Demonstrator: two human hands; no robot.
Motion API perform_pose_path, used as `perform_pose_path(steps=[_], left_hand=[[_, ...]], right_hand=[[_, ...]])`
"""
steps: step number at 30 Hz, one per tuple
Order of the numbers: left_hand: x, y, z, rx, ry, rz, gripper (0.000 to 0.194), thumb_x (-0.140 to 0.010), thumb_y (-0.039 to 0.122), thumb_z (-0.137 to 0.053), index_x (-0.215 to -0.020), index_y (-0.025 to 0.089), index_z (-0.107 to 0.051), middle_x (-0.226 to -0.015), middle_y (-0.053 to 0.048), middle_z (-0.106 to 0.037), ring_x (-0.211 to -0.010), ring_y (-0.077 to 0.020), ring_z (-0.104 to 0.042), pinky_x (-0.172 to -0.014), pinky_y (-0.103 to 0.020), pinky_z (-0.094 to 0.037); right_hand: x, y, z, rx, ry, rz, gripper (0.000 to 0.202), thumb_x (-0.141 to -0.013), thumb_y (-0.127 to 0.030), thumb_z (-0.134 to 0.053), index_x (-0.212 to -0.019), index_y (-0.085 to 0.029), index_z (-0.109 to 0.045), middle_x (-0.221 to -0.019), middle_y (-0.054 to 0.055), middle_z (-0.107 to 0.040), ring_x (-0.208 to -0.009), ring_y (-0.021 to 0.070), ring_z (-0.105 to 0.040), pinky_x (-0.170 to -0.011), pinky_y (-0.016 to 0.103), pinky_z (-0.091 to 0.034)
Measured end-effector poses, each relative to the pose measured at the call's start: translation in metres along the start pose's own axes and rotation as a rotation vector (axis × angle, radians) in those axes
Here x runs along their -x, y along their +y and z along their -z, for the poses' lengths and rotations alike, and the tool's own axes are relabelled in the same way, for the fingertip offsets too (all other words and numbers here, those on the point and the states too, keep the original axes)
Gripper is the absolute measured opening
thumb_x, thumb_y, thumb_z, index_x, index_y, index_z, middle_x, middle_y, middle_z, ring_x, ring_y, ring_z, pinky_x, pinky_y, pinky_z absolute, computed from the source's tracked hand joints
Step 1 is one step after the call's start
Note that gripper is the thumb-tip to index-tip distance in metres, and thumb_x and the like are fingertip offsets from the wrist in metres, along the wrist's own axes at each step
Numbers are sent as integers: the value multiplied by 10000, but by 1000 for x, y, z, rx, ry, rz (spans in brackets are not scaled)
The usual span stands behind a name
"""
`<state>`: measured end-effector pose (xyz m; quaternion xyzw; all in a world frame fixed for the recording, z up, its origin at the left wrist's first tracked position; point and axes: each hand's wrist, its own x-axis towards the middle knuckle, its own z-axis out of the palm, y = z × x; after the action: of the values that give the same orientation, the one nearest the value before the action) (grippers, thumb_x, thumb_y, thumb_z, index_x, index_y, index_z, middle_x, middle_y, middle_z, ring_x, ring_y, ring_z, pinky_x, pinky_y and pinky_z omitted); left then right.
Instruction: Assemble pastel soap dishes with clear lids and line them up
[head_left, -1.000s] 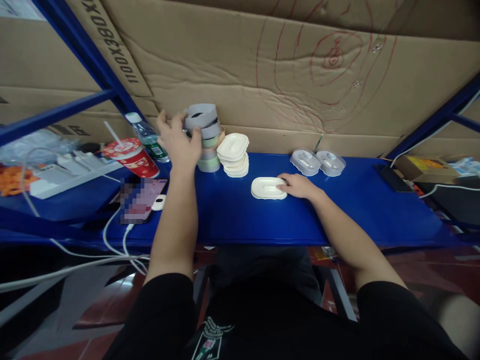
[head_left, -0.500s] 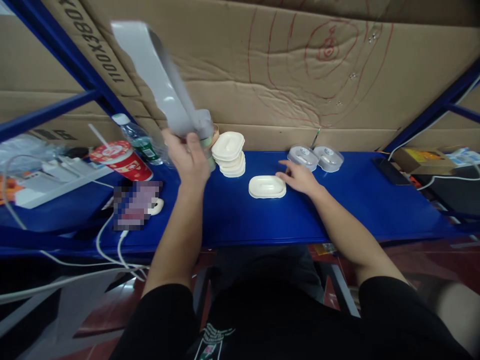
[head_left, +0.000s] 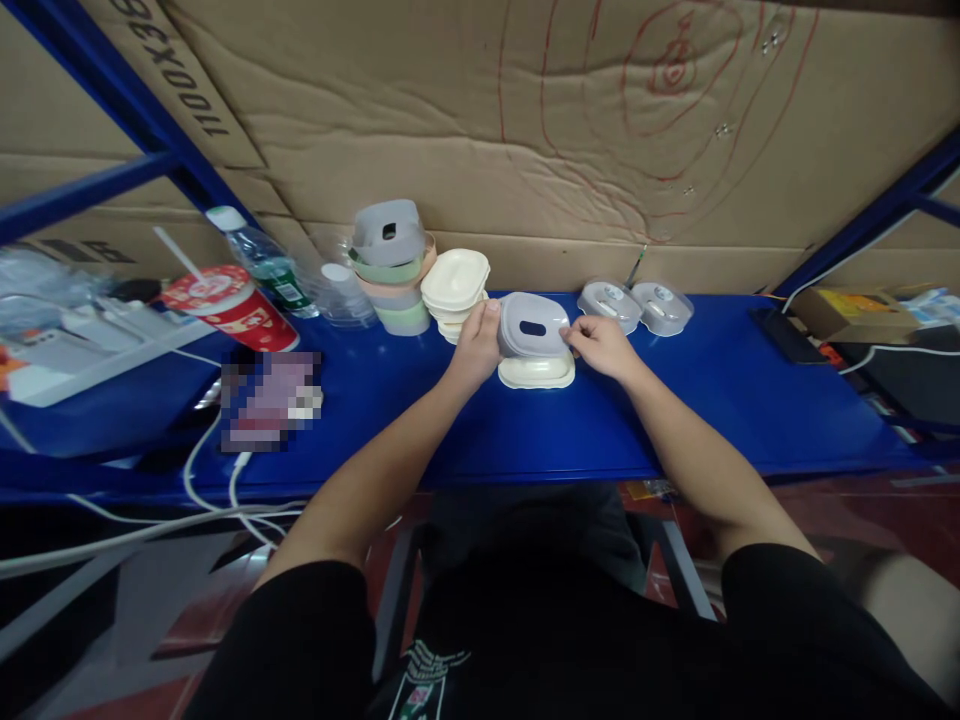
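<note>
A grey plastic cover with a dark oval slot (head_left: pixel 555 345) is held between my two hands, tilted just above a cream oval tray (head_left: pixel 537 376). My left hand (head_left: pixel 480 338) is closed on the cover's left side. On its right edge, my right hand (head_left: pixel 600 344) pinches with thumb and fingers. The tray lies on the blue table, its rear part hidden by the cover; whether the two touch I cannot tell. Left of my left hand is a stack of cream trays (head_left: pixel 454 280). Behind it stands a pile of grey, green and pink covers (head_left: pixel 390 240).
Two clear round-ended cases (head_left: pixel 609 305) stand at the back right. At left are a red drink cup (head_left: pixel 251 312), a water bottle (head_left: pixel 266 265), clear plastic cups (head_left: pixel 343 295) and a power strip (head_left: pixel 112 350). A dark phone (head_left: pixel 786 335) lies far right.
My left hand has come down and right with the grey cover, from the upper left to above the cream tray. My right hand has closed on the cover's right edge.
</note>
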<state>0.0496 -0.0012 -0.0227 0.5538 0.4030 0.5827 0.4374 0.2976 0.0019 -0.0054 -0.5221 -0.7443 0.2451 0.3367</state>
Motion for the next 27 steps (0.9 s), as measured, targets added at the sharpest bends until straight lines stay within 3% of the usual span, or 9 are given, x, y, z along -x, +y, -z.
perform_pose_path(steps=[3, 6, 8, 12, 17, 22, 27], left_hand=[[-2, -3, 2, -98, 27, -21, 575, -1067, 779, -469, -986, 229, -615, -650, 16, -539, -524, -144, -562, -479, -266, -463], [-1, 0, 7, -271, 61, -101, 486, -1126, 650, -436, -1106, 227, -674, -749, -31, -652, -762, -204, -709, -670, -305, -558], [-1, 5, 10, -408, 59, -115, 450, -1147, 566, -413, -1076, 222, -694, -759, -47, -679, -849, -224, -730, -756, -327, -562], [-1, 16, 16, -634, -39, 55, 500, -1154, 477, -375, -820, 222, -647, -592, -23, -614, -691, -216, -682, -730, -332, -520], [0, 26, 17, -724, -208, 191, 648, -1151, 536, -290, -667, 225, -588, -544, -43, -617, -621, -209, -660, -682, -326, -489], [4, 33, 12, -939, -391, 208, 414, -1108, 467, -414, -999, 192, -704, -649, -38, -694, -689, -233, -706, -695, -335, -485], [6, 33, 8, -1192, -512, 264, 419, -1100, 392, -395, -1201, 155, -726, -837, -94, -778, -913, -277, -768, -885, -375, -536]], right_hand=[[1, -4, 1, 43, 8, -25, 387, -955, -447, -613, -636, -233, -570, -604, 11, -629, -608, 155, -512, -626, 313, -364], [3, -9, 4, 84, 23, -70, 355, -931, -398, -609, -620, -231, -575, -584, 12, -623, -595, 158, -515, -620, 320, -355], [3, -12, 7, 125, 34, -82, 350, -918, -376, -610, -602, -232, -568, -572, 17, -615, -604, 168, -527, -617, 325, -351], [4, -17, 10, 192, 3, -115, 389, -926, -347, -587, -556, -235, -546, -547, 28, -606, -601, 178, -548, -616, 333, -358], [5, -21, 15, 304, -44, -151, 406, -965, -344, -570, -581, -220, -609, -593, 51, -671, -630, 192, -610, -628, 335, -382], [4, -19, 19, 519, -160, -125, 342, -978, -297, -569, -686, -201, -720, -706, 73, -753, -707, 216, -661, -649, 338, -395], [2, -16, 14, 535, -324, -119, 352, -988, -290, -568, -684, -203, -722, -690, 46, -769, -684, 195, -686, -654, 321, -415]])
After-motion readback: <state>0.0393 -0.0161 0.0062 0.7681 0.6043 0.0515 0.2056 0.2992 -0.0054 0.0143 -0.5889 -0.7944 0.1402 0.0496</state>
